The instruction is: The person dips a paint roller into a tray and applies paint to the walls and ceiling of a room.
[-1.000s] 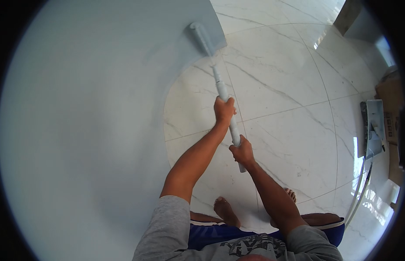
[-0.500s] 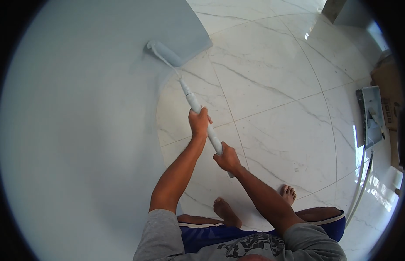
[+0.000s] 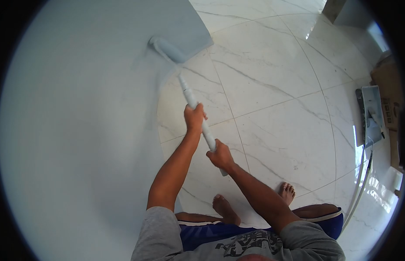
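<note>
A paint roller (image 3: 169, 49) rests against the grey-blue wall (image 3: 80, 113), close to the wall's right-hand edge. Its pale handle (image 3: 207, 132) slants down toward my body. My left hand (image 3: 194, 117) is wrapped round the upper part of that handle. Lower down, near the handle's end, my right hand (image 3: 221, 155) is closed round it too. A short stretch of handle shows between the two hands.
White marble-look floor tiles (image 3: 276, 130) lie below, with my bare feet (image 3: 225, 209) on them. At the right, a paint tray (image 3: 372, 104) with a brush in it stands beside a cardboard box (image 3: 387, 82). Long thin poles (image 3: 358, 187) lie near it.
Both hands and the handle have shifted slightly left and up. The roller head has moved a little up and right along the wall.
</note>
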Available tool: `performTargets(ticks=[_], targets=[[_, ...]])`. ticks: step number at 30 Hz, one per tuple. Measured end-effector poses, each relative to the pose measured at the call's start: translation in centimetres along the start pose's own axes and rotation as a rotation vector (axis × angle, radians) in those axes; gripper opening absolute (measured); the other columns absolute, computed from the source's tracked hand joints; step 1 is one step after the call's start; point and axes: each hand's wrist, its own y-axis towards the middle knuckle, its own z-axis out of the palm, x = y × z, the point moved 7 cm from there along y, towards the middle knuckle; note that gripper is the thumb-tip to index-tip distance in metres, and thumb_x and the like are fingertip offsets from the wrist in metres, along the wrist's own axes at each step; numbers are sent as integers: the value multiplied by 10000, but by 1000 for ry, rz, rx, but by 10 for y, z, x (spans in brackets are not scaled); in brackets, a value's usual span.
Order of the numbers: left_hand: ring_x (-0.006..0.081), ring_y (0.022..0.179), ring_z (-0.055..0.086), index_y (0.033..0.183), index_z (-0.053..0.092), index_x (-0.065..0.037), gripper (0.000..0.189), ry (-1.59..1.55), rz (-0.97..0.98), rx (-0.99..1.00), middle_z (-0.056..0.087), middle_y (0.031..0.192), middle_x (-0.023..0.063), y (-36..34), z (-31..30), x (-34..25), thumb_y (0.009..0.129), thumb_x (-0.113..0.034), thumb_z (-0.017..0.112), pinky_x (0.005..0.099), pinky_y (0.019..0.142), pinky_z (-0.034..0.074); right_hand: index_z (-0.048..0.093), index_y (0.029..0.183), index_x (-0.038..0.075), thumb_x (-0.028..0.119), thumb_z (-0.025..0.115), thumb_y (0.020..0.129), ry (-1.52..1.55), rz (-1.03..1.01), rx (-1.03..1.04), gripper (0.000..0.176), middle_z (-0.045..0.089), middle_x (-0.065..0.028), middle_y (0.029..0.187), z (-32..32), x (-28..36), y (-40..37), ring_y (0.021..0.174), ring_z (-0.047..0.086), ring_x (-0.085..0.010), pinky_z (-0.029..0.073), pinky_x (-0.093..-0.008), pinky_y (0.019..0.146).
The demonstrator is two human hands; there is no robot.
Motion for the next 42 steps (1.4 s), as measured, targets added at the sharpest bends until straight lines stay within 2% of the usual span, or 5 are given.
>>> performTargets(ticks=[7,19,30,38,42], targets=[[122,450,499,871,514,14,146,-21,66,68,507,614,44,1,23,0,829,-92,606,291,393,448,531,949,-22,126,683,748,-87,65,-38,292,639,-284,805,-28,15,-5,825,628,-480,501,-515,723],[143,458,518,860,505,10,129,-22,11,-100,516,631,58,-13,-66,2,825,-83,589,302,394,450,498,916,-32,79,633,758,-14,-46,154,236,589,-143,649,47,14,-16,485,603,-234,503,-373,421],[181,548,580,907,510,-21,159,-108,-233,-215,528,695,51,-181,-171,82,917,-146,608,346,552,543,560,1035,-25,177,685,754,-245,52,612,367,668,-265,903,62,-41,-158,884,673,-408,527,-457,785],[250,940,661,1038,568,17,230,-175,-512,102,661,989,141,-278,-167,119,948,-194,594,399,837,587,567,1068,7,203,710,740,-485,114,863,408,671,-246,901,-12,-75,-202,868,666,-410,523,-459,777],[200,842,664,1021,583,-9,224,-84,-292,85,673,928,105,-220,-169,100,934,-215,605,356,746,583,563,1048,1,179,703,721,-414,53,739,398,668,-239,837,11,-65,-160,815,668,-411,523,-470,741]])
